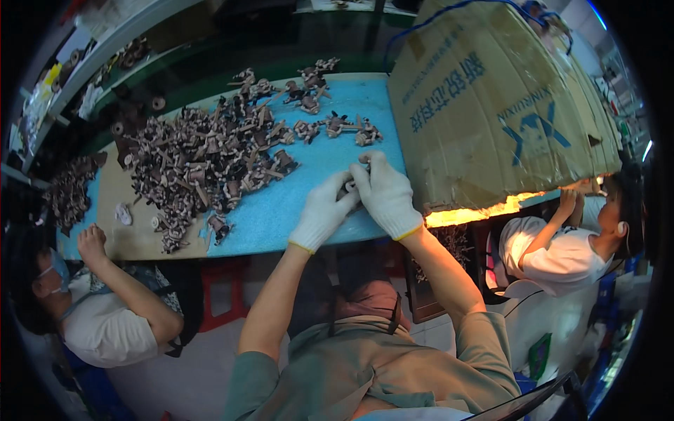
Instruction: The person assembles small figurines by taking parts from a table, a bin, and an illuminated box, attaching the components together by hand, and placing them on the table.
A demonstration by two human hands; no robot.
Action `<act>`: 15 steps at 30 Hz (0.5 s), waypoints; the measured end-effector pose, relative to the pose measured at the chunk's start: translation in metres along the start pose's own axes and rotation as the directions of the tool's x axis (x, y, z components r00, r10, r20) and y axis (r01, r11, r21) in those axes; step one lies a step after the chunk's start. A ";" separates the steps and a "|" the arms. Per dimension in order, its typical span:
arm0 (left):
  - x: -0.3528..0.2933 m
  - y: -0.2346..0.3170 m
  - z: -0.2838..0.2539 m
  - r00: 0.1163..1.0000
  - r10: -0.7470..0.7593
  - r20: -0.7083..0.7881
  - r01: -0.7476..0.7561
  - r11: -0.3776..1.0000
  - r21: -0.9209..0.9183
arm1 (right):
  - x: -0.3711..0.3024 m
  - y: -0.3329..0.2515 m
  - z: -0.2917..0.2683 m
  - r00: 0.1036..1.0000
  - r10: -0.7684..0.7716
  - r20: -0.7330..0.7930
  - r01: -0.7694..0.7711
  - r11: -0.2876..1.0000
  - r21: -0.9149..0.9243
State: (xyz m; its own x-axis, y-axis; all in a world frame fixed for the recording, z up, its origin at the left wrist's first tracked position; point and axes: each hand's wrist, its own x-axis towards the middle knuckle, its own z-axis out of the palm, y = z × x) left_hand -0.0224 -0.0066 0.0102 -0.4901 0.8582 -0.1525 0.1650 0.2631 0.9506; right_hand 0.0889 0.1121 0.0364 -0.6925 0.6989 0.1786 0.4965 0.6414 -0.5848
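The left hand [324, 210], gloved in white, is seen at the centre of the frame with thumb and fingers closed on a small brown piece [349, 187]. The right hand [387, 200], likewise gloved, is set against it with fingers bent and is engaged on the same piece. The piece is located between the two hands, raised over the near edge of the counter [354, 95], and is mostly hidden by the gloves; its full shape cannot be told.

Beyond the hands, a short row of small figures [337, 125] is laid on the blue surface at upper centre. A large heap of brown and cream figures [203, 158] is spread across the left of the counter. A cardboard box [463, 119] is stood at upper right, with an orange glow [484, 210] noted along its lower edge. One co-worker [116, 323] is seated at lower left, another [562, 245] at right. A red stool [223, 298] is noted below the counter, left of centre.
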 end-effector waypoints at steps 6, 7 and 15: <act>0.003 -0.015 -0.007 0.999 0.029 0.028 -0.031 0.995 0.090 | 0.007 -0.030 -0.008 0.960 -0.146 0.238 0.232 0.890 -0.393; 0.004 -0.018 -0.006 0.997 0.072 0.011 -0.072 0.992 0.106 | 0.008 -0.031 -0.005 0.959 -0.140 0.246 0.232 0.888 -0.398; -0.001 -0.013 -0.012 0.990 -0.089 0.106 0.102 0.988 -0.116 | 0.015 -0.031 0.001 0.925 -0.202 0.322 0.348 0.793 -0.500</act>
State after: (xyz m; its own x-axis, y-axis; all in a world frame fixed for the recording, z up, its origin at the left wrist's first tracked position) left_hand -0.0338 -0.0163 0.0016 -0.4090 0.8733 -0.2648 0.0138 0.2960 0.9551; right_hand 0.0622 0.1026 0.0561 -0.9096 0.4146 0.0284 0.4146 0.9100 -0.0058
